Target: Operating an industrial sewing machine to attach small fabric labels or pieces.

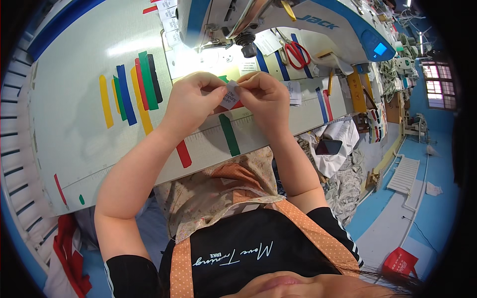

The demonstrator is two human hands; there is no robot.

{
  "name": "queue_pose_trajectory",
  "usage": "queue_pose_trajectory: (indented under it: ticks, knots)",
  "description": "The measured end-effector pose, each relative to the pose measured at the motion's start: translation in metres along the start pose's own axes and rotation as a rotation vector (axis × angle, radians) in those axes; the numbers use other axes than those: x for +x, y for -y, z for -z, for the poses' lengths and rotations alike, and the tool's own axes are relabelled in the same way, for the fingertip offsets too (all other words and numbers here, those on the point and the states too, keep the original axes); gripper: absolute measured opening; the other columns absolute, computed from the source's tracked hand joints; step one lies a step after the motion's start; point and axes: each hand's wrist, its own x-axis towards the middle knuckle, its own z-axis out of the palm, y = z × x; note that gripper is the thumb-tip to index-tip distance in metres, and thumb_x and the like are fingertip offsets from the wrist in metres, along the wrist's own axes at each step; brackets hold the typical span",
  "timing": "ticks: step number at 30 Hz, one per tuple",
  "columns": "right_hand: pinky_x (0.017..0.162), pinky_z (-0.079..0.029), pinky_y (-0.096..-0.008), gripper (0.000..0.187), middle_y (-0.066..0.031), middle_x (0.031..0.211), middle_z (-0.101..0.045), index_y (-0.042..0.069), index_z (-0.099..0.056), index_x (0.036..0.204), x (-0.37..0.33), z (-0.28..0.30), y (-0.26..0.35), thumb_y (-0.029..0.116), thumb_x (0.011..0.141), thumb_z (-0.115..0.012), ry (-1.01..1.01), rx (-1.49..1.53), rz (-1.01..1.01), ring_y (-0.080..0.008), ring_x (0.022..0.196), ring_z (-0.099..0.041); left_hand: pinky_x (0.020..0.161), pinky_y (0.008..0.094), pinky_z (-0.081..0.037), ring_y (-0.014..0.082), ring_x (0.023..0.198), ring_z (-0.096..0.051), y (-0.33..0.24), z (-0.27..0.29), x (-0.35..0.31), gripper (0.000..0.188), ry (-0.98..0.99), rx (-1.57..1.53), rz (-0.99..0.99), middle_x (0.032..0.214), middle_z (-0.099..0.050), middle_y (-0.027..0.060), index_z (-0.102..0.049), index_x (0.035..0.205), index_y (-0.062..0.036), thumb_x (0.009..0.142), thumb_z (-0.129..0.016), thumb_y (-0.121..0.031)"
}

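Between my two hands is a small grey-white printed label, pinched at its edges by fingers and thumbs. My left hand is closed on the label's left side, and my right hand grips its upper right. Both are just in front of the sewing machine, whose lamp lights the table behind them. A bit of red shows under the label; what it belongs to I cannot make out. Beside my right hand lie more white labels.
Coloured tape strips lie on the sewing table at left. Red-handled scissors rest right of the machine. More labels line up at the back. Past the table's right edge, a phone lies on white cloth.
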Motion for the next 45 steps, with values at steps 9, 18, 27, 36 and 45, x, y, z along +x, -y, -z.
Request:
queue_pose_trajectory:
  ticks: [9,18,27,36,45]
  knots:
    - [0.067,-0.05,-0.02,0.009,-0.0029,0.083,-0.065,-0.001,-0.062,0.081,0.006,0.003,-0.002,-0.009,0.078,-0.066,0.063,0.168,-0.188,-0.0077,0.074,-0.061,0.057,0.0284,-0.052,0.0156,0.069,-0.065,0.008,0.006,0.005,0.014,-0.074,0.353,-0.302,0.082,-0.065,0.0126,-0.065,0.093,0.0009,0.086,-0.059,-0.009]
    - [0.063,-0.048,-0.0236,0.01,-0.0021,0.077,-0.064,0.002,-0.064,0.086,0.013,-0.014,0.004,-0.004,0.079,-0.066,0.11,-0.155,-0.004,-0.0101,0.07,-0.062,0.067,0.0339,-0.051,0.0278,0.073,-0.063,0.008,0.021,0.011,0.012,-0.075,0.221,-0.111,0.083,-0.063,0.0171,-0.063,0.092,-0.0003,0.084,-0.059,-0.007]
    - [0.067,-0.048,-0.0354,0.018,-0.0063,0.079,-0.056,0.011,-0.068,0.092,0.038,-0.026,-0.021,0.008,0.075,-0.07,0.164,-0.622,0.587,-0.0265,0.075,-0.057,0.072,0.0408,-0.049,0.0357,0.081,-0.061,0.007,0.034,0.029,0.01,-0.203,0.705,-0.341,0.08,-0.062,0.0179,-0.056,0.088,-0.0024,0.085,-0.061,-0.01]
    - [0.071,-0.047,-0.0368,0.021,-0.0053,0.085,-0.051,0.011,-0.067,0.095,0.037,-0.02,-0.019,0.008,0.074,-0.069,0.23,-0.652,0.627,-0.0251,0.084,-0.053,0.072,0.04,-0.05,0.0358,0.082,-0.062,0.011,0.04,0.042,0.014,-0.273,0.76,-0.325,0.083,-0.063,0.0191,-0.055,0.089,-0.0003,0.084,-0.064,-0.01]
    - [0.073,-0.046,-0.0367,0.022,-0.0053,0.087,-0.05,0.011,-0.067,0.098,0.041,-0.021,-0.019,0.008,0.076,-0.067,0.251,-0.71,0.589,-0.0256,0.085,-0.051,0.072,0.0353,-0.052,0.0308,0.08,-0.066,0.014,0.044,0.049,0.022,-0.254,0.775,-0.328,0.088,-0.066,0.0166,-0.053,0.095,0.001,0.08,-0.068,-0.006]
